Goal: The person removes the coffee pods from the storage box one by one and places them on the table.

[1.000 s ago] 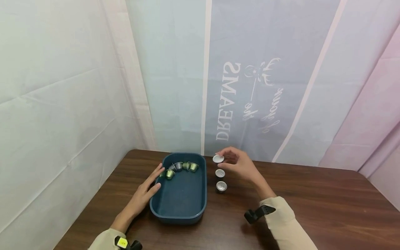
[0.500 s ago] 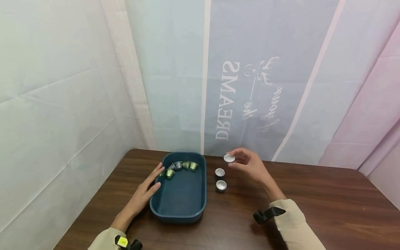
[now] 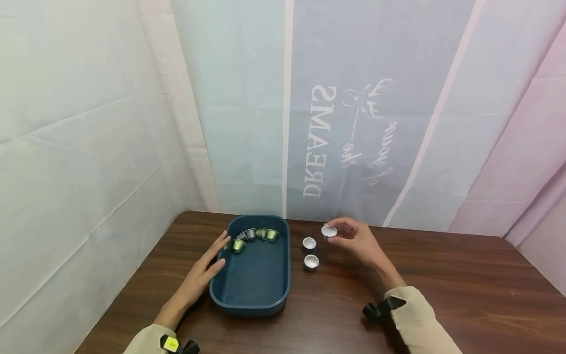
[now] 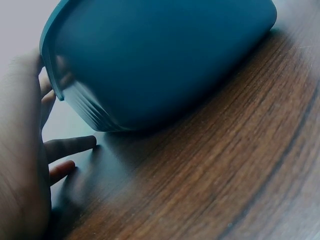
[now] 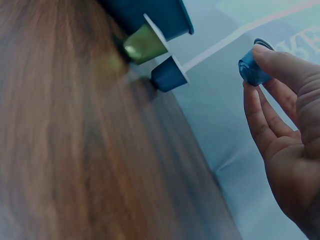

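Head view, right hand (image 3: 361,244): pinches the capsule (image 3: 329,231), lid up, to the right of two standing capsules (image 3: 311,263); give both clearance.
Head view, left hand (image 3: 200,274): fingers extended, at the left rim of the tray (image 3: 249,311); light contact should suffice.
Left wrist view, tray: upright on the worktop (image 4: 215,165); avoid tipping pressure.
Right wrist view, capsule: thumb opposes fingertips across its blue body; grip there – lid foil probably dents easily.
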